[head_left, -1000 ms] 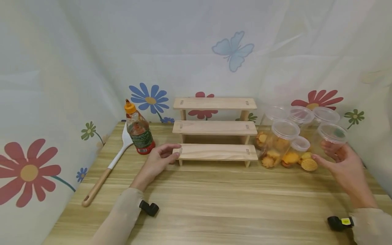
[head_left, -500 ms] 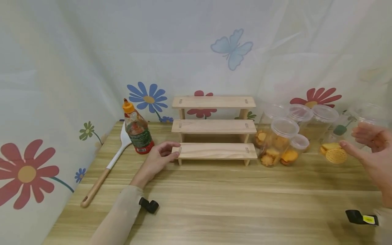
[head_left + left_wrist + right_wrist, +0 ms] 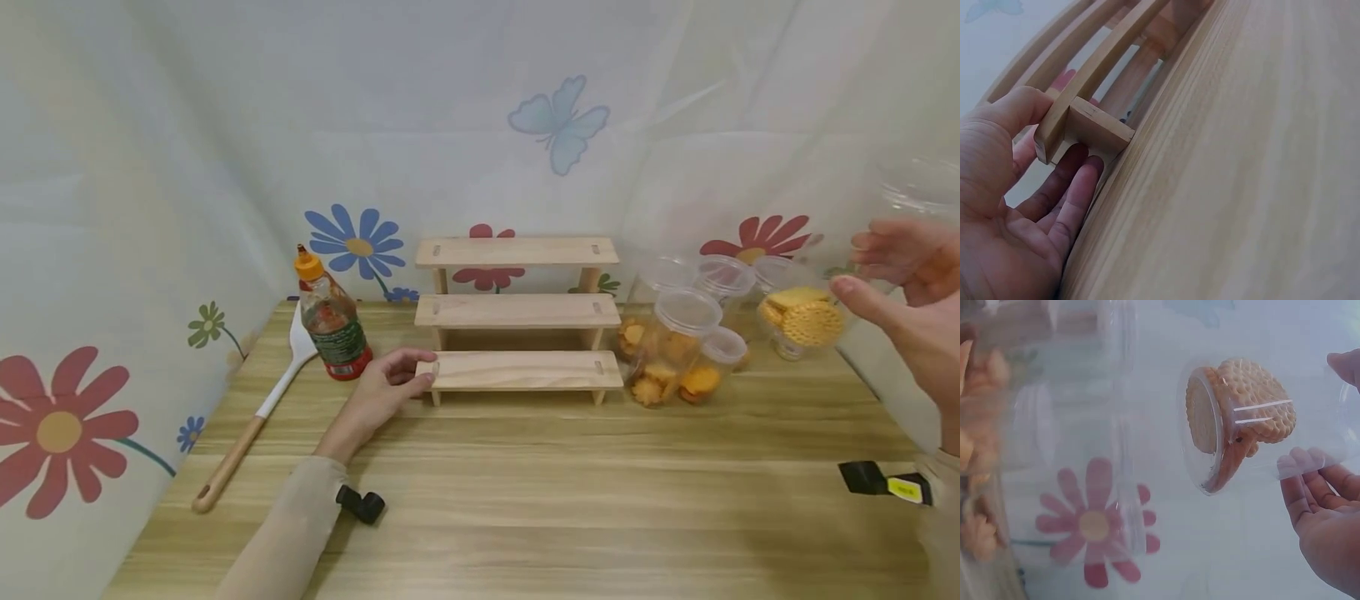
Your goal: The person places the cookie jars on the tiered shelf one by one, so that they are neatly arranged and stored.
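My left hand (image 3: 378, 396) grips the left end of the lowest board of a three-step wooden display stand (image 3: 525, 375). In the left wrist view, the hand (image 3: 1022, 200) has one digit on the board, while other fingers reach below it against the leg. At the far right, my right hand (image 3: 918, 300) holds a clear plastic jar (image 3: 1316, 412) up off the table, tilted. Round crackers (image 3: 1257, 400) lie at the jar's bottom. Several similar clear jars (image 3: 686, 312) stand right of the stand, some with orange-yellow snacks (image 3: 648, 390) inside.
Left of the stand, a sauce bottle (image 3: 333, 329) with an orange cap stands upright. A white spatula (image 3: 277, 392) with a wooden handle lies beside it. A flower-printed cloth (image 3: 480, 142) hangs behind the wooden-patterned table (image 3: 525, 500).
My right hand has taken the cracker jar away from the other jars, rightward and then upward, tilting it. The left hand keeps its grip on the stand.
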Motion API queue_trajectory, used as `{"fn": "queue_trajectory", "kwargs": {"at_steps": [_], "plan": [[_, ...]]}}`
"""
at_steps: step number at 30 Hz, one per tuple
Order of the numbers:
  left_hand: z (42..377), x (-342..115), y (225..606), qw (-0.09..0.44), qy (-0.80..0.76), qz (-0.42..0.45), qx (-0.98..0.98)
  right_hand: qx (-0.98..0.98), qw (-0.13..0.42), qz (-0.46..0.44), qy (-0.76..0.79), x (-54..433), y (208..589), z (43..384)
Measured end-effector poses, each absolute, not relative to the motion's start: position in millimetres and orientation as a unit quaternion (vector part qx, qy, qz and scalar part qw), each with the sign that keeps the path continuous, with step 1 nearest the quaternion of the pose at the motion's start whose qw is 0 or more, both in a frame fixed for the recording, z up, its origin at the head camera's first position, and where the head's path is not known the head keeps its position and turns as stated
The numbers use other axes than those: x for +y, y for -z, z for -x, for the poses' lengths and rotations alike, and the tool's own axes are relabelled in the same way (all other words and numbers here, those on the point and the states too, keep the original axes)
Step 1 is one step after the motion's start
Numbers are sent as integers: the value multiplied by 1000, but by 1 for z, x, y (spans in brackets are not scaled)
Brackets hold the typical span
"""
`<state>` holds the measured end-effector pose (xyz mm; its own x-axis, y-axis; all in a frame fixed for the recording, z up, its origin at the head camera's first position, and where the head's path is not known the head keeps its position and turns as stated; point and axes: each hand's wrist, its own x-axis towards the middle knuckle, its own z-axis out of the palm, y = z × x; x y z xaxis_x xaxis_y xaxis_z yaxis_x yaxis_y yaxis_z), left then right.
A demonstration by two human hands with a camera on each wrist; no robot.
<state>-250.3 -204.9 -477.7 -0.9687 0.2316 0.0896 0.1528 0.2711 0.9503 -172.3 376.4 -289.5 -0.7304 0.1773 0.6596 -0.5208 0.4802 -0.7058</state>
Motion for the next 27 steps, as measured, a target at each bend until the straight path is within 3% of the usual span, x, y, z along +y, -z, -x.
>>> {"fn": "queue_trajectory", "kwargs": {"at_steps": [8,13,27], "plan": [[248,-208,478,32,-593,-115,797,-757,276,-93,-585,320,257,197],[248,-209,478,33,-598,-122,791,-790,248,-103,-551,283,242,227],[247,-206,475,30,-596,-135,791,-750,158,-183,-616,179,236,300]]}}
